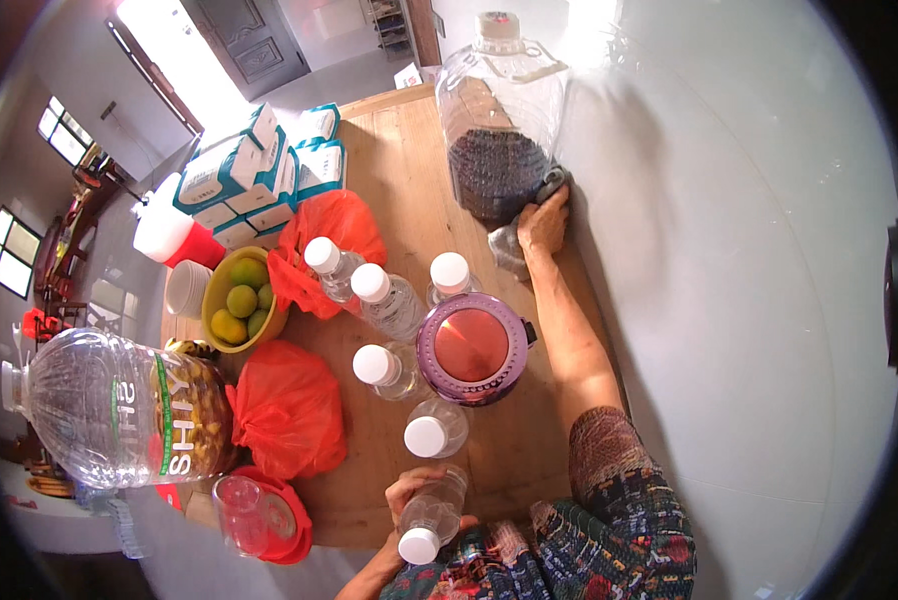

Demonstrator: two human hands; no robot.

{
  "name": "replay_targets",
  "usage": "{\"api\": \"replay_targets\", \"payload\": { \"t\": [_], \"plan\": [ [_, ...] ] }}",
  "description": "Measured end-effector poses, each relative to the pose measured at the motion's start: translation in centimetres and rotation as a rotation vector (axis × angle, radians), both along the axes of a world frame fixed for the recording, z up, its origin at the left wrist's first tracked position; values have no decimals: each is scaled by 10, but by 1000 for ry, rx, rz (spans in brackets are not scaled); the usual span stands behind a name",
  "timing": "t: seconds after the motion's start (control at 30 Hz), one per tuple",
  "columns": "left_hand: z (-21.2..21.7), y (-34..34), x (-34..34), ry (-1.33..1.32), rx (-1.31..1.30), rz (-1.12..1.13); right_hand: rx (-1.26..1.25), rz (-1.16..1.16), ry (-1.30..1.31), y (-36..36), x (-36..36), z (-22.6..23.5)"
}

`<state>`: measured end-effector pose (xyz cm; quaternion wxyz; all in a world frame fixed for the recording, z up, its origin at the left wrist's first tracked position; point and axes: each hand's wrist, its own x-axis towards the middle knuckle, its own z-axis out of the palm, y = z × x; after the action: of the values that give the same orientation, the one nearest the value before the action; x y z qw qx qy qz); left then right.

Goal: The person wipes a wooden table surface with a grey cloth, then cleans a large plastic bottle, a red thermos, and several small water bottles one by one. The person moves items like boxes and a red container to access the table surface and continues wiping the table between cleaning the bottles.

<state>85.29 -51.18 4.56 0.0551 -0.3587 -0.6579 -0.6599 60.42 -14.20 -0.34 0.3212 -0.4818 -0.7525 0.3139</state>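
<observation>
Head view: the left hand (405, 492) is closed around a clear bottle (445, 492) with a white cap, held at the near edge of the wooden table (399, 150). The right hand (544, 225), extended to the far right of the table, is closed on a grey cloth (509, 250). The cloth is positioned at the base of a large clear jug (499, 165) with dark contents, which is located just beyond the right grip; contact between hand and jug cannot be determined.

A second white-capped bottle (449, 418) is located just beyond the left grip. Farther beyond it is a purple-rimmed container (472, 350). Left of and beyond the left grip: a red bag (289, 410). Farther out in that direction: a yellow bowl (212, 310) containing round fruit (242, 300).
</observation>
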Motion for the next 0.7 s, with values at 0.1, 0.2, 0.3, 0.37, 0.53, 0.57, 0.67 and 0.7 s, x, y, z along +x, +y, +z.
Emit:
{"api": "replay_targets", "payload": {
  "t": [0.1,0.2,0.3,0.37,0.53,0.57,0.67,0.7],
  "plan": [
    [-9,-3,2,0,-17,-6,306,117,-194,7,-6,-18],
    [-23,-6,2,3,-41,-9,532,275,-276,-2,11,-24],
    [-41,-6,0,3,-53,-22,711,446,-358,-14,49,-19],
    [-51,-8,1,-7,-57,-25,753,537,-326,-31,82,-14],
    [-46,-14,-8,-66,-92,-33,789,667,-384,-58,168,-15],
    [-42,-12,-10,-90,-86,32,793,655,-389,-66,187,-15],
    [-63,-18,-29,-67,-63,144,802,644,-394,-100,244,-7],
    [-74,-21,-36,-198,-8,130,796,649,-383,-110,261,-6]
  ]
}}
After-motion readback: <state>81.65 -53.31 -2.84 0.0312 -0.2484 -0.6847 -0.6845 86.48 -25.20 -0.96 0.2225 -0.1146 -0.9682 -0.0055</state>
